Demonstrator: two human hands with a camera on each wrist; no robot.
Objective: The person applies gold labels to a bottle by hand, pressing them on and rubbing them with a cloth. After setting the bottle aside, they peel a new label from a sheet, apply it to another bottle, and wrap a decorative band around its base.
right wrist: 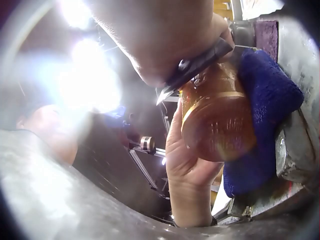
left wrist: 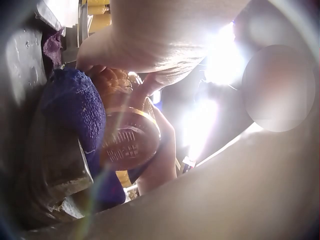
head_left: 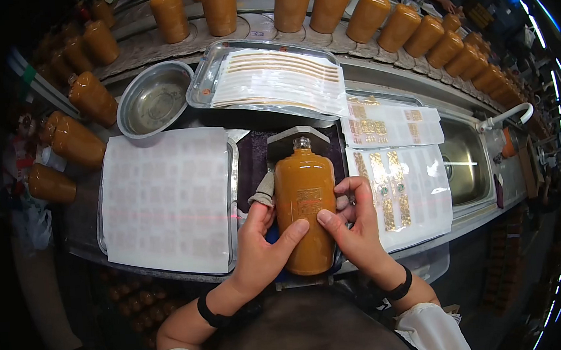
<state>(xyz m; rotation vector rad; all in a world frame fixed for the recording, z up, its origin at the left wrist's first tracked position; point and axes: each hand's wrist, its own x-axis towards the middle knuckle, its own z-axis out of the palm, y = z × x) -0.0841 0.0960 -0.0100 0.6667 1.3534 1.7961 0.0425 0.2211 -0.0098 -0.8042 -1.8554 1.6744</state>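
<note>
An orange-brown bottle [head_left: 305,193] with a clear glass neck lies in front of the person, neck pointing away, a rectangular patterned patch on its front. The left hand [head_left: 264,247] grips its left side, thumb on the front, with a grey cover on one finger. From the right side the right hand [head_left: 357,228] holds it, thumb pressed beside the patch. Both wrist views show the bottle's base, the left one [left wrist: 131,142] and the right one [right wrist: 218,127], next to a blue cloth [left wrist: 77,110]. In the right wrist view a dark, pointed tool shows at the right hand [right wrist: 165,40].
A tray with a white sheet [head_left: 165,202] is at left, a metal bowl [head_left: 155,99] behind it. Strips lie on a tray [head_left: 274,78] at the back. Gold-patterned sheets [head_left: 402,192] and a sink [head_left: 465,168] are at right. More bottles [head_left: 365,17] line the far edge.
</note>
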